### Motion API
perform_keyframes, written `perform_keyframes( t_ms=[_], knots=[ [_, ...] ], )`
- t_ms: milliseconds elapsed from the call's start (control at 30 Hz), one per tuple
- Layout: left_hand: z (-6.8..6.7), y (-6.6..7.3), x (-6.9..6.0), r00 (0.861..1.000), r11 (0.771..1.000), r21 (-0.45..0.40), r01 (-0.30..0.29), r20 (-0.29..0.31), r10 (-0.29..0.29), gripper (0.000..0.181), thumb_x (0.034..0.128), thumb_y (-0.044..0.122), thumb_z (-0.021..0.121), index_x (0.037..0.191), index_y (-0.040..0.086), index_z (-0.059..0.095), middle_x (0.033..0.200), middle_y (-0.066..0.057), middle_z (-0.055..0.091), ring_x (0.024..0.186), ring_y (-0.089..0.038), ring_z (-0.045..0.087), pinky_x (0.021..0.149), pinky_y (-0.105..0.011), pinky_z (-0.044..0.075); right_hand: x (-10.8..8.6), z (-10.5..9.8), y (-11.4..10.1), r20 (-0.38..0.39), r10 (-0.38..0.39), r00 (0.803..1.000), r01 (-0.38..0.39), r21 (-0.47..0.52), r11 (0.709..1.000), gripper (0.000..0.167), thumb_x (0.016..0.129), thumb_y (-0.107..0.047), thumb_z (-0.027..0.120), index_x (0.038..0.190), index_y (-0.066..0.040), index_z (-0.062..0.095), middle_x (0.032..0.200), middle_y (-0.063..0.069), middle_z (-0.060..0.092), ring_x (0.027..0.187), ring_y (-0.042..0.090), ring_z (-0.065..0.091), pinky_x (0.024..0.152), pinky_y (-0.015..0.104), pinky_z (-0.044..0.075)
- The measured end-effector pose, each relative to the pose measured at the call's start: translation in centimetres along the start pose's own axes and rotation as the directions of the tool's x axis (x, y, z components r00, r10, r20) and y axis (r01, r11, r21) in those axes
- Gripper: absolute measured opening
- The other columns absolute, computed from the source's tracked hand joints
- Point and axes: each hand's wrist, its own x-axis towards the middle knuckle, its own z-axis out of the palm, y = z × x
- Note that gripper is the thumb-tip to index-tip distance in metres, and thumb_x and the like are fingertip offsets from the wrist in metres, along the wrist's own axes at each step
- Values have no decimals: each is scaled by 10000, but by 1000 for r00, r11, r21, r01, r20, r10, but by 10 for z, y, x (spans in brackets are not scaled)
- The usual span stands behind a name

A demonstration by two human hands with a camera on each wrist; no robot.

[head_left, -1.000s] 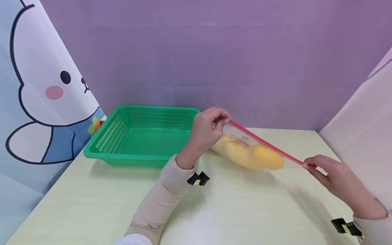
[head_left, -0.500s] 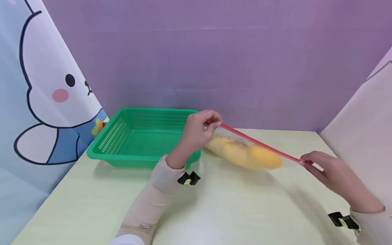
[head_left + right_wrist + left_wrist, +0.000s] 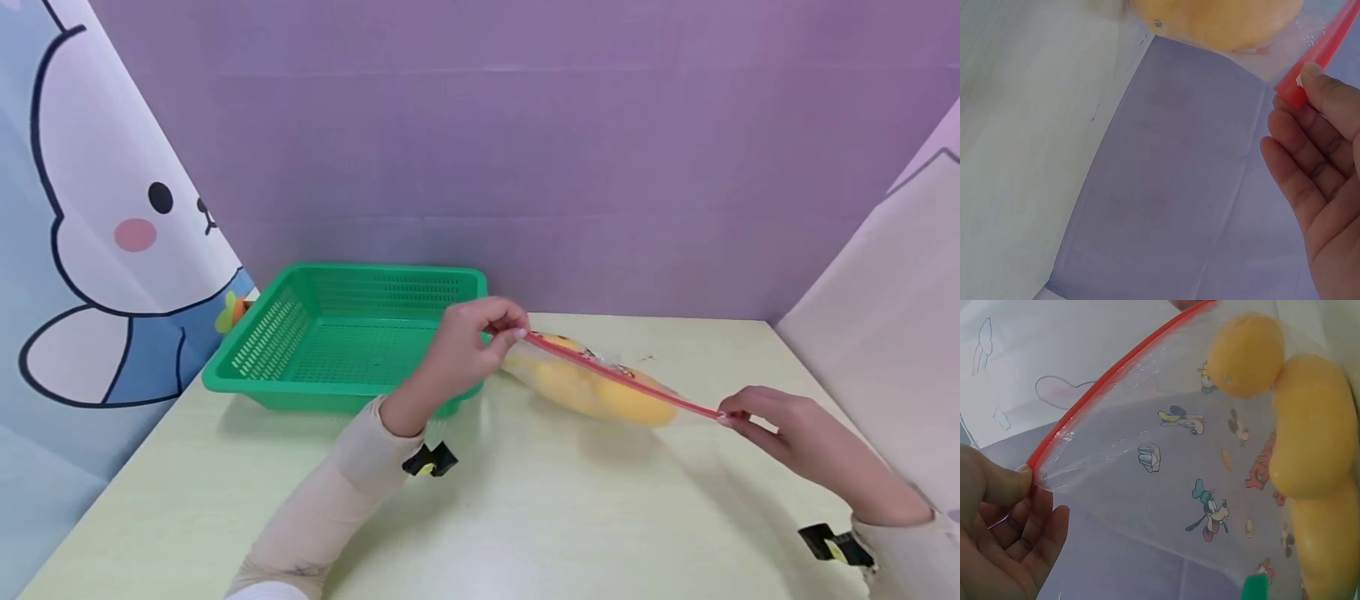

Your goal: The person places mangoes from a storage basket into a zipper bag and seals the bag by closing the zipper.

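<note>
A clear zip bag (image 3: 1147,456) with cartoon prints and a red zip strip (image 3: 622,377) hangs stretched between my two hands. My left hand (image 3: 468,346) pinches the strip's left end between thumb and forefinger. At the other end, lower down, my right hand (image 3: 795,442) pinches the strip's corner, with its other fingers loosely bent in the right wrist view. Several yellow, rounded, fruit-like things (image 3: 1313,425) lie inside the bag; their exact kind is unclear. In the head view they sit just behind and below the strip, close above the table.
A green plastic basket (image 3: 345,387) with slotted sides stands left of the bag, partly behind my left hand. A small orange and green thing (image 3: 231,312) shows beyond its left rim. A purple cloth (image 3: 570,167) backs the pale table (image 3: 525,517).
Both hands have shifted left, and my left hand has come lower, bringing the strip down. The bag now tilts so that more of its printed side shows. Both pinches have stayed on the strip.
</note>
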Motion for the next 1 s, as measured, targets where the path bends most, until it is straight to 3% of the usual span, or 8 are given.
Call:
perform_keyframes(
  t_ms=[500, 667, 833, 1000],
  knots=[
    [-16, 1, -29, 993, 1000, 13, 9, 120, -11, 71, 841, -15, 666, 818, 46, 637, 784, -16, 625, 683, -102, 514, 627, -213, 500, 2, -2, -16, 43, -6, 999, 4, 54, 999, 365, 972, -458, 385, 889, -215, 645, 857, -237, 563, 750, -132, 466, 621, 42, 367],
    [-20, -2, -43, 985, 1000, 21, 3, 172, -7, 97, 844, -30, 655, 821, 62, 636, 808, -4, 647, 691, -87, 529, 619, -207, 495, 2, -1, -19, 57, -7, 998, 0, 125, 992, 290, 950, -424, 455, 919, -206, 643, 844, -182, 594, 750, -92, 493, 606, 68, 379],
    [-24, -2, -58, 983, 998, 50, -28, 183, 19, 125, 836, -36, 660, 826, 85, 634, 817, 19, 640, 694, -79, 509, 610, -203, 474, 1, 5, -23, 86, -19, 996, 2, 192, 981, 242, 934, -387, 497, 927, -193, 641, 844, -171, 595, 749, -67, 508, 615, 79, 387],
    [-29, -5, -70, 972, 994, 74, -76, 226, 58, 198, 805, -91, 654, 814, 105, 623, 803, 35, 626, 702, -71, 508, 621, -189, 478, 0, 12, -31, 124, -33, 992, 4, 226, 974, 71, 865, -231, 669, 926, -208, 642, 843, -188, 588, 732, -59, 517, 630, 70, 393]
  ],
)
